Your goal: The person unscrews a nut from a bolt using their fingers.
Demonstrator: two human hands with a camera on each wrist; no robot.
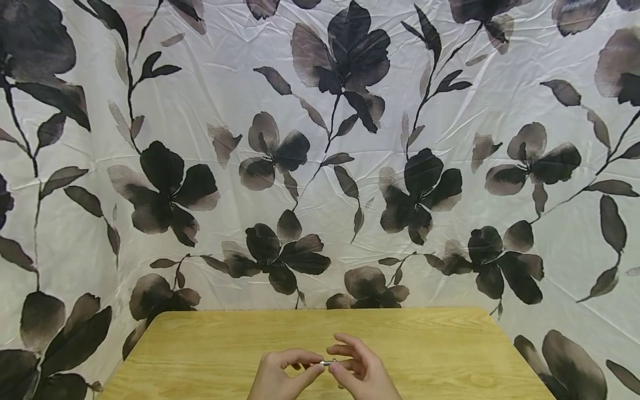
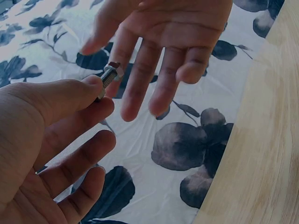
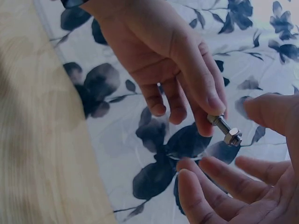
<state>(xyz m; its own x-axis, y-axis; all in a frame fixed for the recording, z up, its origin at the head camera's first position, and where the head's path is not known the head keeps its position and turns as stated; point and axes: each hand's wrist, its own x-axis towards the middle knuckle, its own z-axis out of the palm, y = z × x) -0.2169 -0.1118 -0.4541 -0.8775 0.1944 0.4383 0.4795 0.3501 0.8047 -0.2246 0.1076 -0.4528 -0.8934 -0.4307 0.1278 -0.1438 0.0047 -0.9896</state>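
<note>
A small silver bolt [image 3: 223, 125] is pinched between the thumb and index finger of my left hand [image 1: 286, 373]; those fingertips cover one end of it. Its threaded shank points toward the right hand and carries a hex nut [image 3: 233, 136] near the free end. My right hand [image 1: 364, 371] is beside that end, fingers spread and slightly bent. In the right wrist view its thumb [image 3: 266, 112] and fingers stand apart around the nut, with a gap showing. The left hand's other fingers [image 2: 81, 151] are loosely bent below the bolt.
Both hands are over the near part of a yellow wood-grain table [image 1: 210, 344]. Behind it and at its sides hangs a white cloth [image 1: 320, 211] printed with dark flowers.
</note>
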